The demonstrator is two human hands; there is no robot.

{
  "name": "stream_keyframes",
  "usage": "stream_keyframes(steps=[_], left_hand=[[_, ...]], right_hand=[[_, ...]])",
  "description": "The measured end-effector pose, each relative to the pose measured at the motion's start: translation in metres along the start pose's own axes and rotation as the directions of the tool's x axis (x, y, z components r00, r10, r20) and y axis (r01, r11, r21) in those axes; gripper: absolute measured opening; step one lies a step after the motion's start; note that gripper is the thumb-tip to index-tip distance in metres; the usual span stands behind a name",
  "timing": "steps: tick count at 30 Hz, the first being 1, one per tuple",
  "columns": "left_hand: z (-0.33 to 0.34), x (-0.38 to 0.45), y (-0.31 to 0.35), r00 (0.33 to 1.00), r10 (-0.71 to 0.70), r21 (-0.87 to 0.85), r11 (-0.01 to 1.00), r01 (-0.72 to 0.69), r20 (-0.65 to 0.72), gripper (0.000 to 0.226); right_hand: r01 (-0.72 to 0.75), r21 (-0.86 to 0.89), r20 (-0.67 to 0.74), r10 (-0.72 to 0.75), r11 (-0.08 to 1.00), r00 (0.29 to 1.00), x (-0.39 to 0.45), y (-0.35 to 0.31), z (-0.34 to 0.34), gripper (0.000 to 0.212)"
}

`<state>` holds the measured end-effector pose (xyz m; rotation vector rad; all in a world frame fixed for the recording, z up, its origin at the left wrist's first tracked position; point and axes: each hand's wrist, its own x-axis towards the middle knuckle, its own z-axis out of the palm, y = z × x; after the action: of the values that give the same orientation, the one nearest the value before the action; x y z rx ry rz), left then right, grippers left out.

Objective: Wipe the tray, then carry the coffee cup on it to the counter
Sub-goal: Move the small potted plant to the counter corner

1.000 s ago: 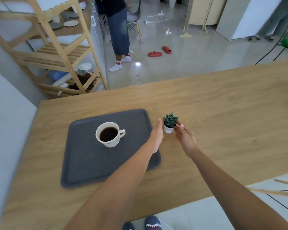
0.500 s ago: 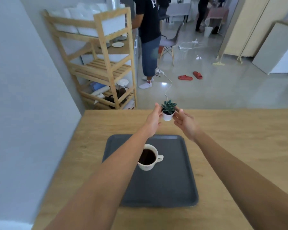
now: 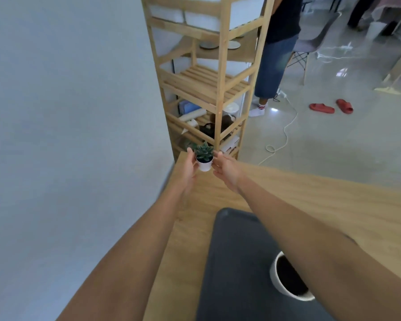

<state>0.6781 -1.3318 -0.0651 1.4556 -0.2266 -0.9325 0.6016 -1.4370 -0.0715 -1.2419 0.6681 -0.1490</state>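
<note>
A small succulent in a white pot [image 3: 204, 158] is held between my left hand [image 3: 189, 167] and my right hand [image 3: 226, 169], over the far left corner of the wooden table [image 3: 333, 205]. Both palms press the pot's sides. The dark grey tray [image 3: 236, 262] lies on the table near me. On it stands a white cup of black coffee [image 3: 287, 278], partly hidden under my right forearm.
A grey wall [image 3: 67, 135] runs along the table's left edge. A wooden shelf rack [image 3: 218, 89] with plates and clutter stands just beyond the corner. A person in dark clothes [image 3: 276, 54] stands behind it. Red slippers [image 3: 331, 107] and a white cable [image 3: 285, 135] lie on the floor.
Both hands carried the potted succulent from beside the tray's right edge out to the table's far left corner. The view swung left, so tray and cup now sit lower right.
</note>
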Motion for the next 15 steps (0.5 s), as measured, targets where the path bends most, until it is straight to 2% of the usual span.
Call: stream_keyframes(steps=[4,12,15], left_hand=[[-0.029,0.027,-0.004,0.999,-0.004,-0.045,0.999,0.001,-0.053,0.058],[-0.048,0.052,-0.011,0.995,-0.044,0.029,0.998,0.047,-0.095,0.063],[-0.045,0.048,-0.013,0.993,-0.011,0.084,0.996,0.022,-0.120,0.061]], right_hand=[[-0.048,-0.026,0.010,0.049,0.998,0.999,0.037,0.003,0.023,0.048],[-0.080,-0.058,0.010,0.081,0.995,0.997,0.068,0.012,0.038,0.048],[-0.071,-0.099,-0.024,0.069,0.993,0.997,0.061,0.007,0.031,0.051]])
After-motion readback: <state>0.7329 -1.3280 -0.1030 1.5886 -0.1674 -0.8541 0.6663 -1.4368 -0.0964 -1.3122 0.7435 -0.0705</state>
